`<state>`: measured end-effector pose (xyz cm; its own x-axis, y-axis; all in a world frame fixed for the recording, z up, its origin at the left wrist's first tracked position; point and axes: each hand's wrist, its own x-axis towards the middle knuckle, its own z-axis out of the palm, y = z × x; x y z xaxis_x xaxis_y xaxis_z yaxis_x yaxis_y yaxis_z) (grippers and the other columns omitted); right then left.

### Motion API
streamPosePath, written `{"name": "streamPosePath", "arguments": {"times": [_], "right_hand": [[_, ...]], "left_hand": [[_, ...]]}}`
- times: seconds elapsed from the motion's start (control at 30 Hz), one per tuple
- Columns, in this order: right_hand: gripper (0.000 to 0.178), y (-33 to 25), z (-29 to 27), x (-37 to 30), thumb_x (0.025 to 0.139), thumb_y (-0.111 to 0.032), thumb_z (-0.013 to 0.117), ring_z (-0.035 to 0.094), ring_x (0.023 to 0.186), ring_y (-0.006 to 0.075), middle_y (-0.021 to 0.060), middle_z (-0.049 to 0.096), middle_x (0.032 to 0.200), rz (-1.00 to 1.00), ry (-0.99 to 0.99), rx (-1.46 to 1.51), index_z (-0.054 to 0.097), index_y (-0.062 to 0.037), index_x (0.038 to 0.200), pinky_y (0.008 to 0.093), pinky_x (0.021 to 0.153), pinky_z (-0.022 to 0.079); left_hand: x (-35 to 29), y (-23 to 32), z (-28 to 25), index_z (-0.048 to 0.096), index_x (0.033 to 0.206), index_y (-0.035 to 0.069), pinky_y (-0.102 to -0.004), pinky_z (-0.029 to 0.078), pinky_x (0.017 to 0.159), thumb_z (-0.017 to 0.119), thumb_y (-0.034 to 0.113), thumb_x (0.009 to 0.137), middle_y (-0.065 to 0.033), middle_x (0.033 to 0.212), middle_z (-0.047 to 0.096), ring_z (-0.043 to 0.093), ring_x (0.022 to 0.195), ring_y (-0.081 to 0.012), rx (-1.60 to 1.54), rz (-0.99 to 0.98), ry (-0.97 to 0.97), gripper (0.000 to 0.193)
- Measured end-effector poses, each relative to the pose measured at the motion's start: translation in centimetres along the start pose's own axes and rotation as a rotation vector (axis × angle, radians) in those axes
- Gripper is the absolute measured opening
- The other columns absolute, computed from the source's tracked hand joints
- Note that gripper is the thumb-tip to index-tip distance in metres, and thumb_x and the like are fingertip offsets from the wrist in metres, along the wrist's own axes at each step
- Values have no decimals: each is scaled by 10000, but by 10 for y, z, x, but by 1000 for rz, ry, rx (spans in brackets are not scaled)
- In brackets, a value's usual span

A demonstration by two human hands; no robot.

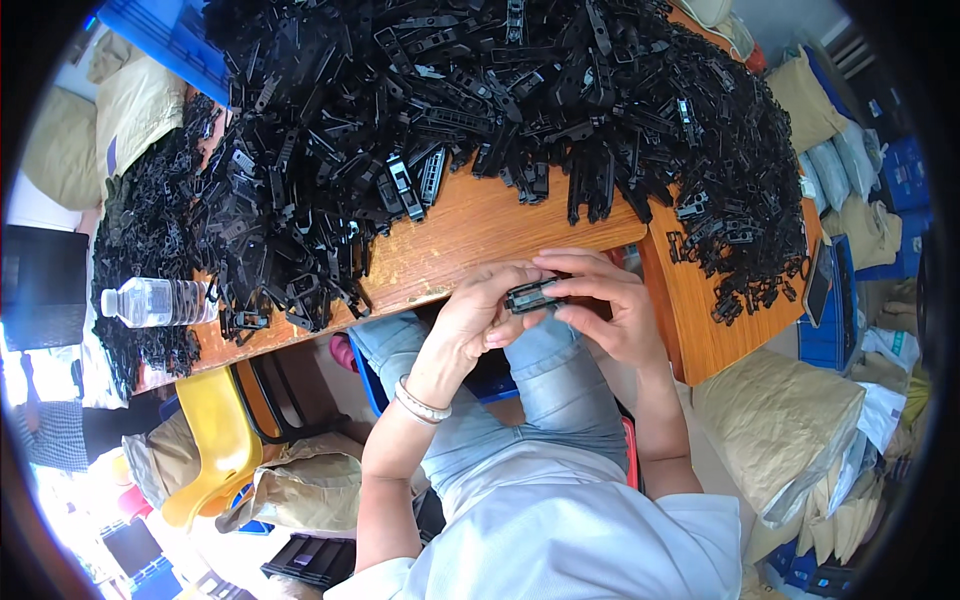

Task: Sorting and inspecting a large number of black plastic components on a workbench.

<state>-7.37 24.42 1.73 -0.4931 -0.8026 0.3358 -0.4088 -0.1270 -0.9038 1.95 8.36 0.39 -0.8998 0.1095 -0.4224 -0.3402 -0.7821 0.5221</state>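
1. Black part, small and oblong: located between the two hands, over the lap, just beside the table's front edge.
2. Left hand: thumb and fingers pinching the part's left end. Pale bracelet on the wrist.
3. Right hand: thumb and fingertips pinching the part's right end, fingers curved over it. Exact finger contact cannot be told.
4. Jeans and a pale shirt: worn by the person, seated.
5. Wooden table: surface worn along the front edge. Large pile of loose black pieces heaped across it beyond the hands.
6. Clear bottle with a white cap: lying on its side among pieces at the left.
7. Dark phone: tilted, at the table's far right, near a blue bin.
8. Floor, left: yellow chair, open brown bag beside it.
9. Floor, right: large tan sack.
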Motion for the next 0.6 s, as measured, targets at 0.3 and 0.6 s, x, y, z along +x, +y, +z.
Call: {"name": "streamPosePath", "arguments": {"times": [0.3,0.6], "right_hand": [[122,10,4,-9,763,1,630,579,928,232,153,613,971,-88,264,9,610,50,873,312,800,465],[121,16,11,-22,843,-50,582,548,719,125,102,571,874,212,614,280,589,68,870,221,600,412]], "left_hand": [[19,14,8,554,839,-76,-239,341,307,458,88,884,-178,621,575,469,345,-159,181,101,82,195],[81,39,-20,513,704,35,-328,452,448,609,127,777,-100,710,508,577,540,-230,2073,1184,896,152]]}}
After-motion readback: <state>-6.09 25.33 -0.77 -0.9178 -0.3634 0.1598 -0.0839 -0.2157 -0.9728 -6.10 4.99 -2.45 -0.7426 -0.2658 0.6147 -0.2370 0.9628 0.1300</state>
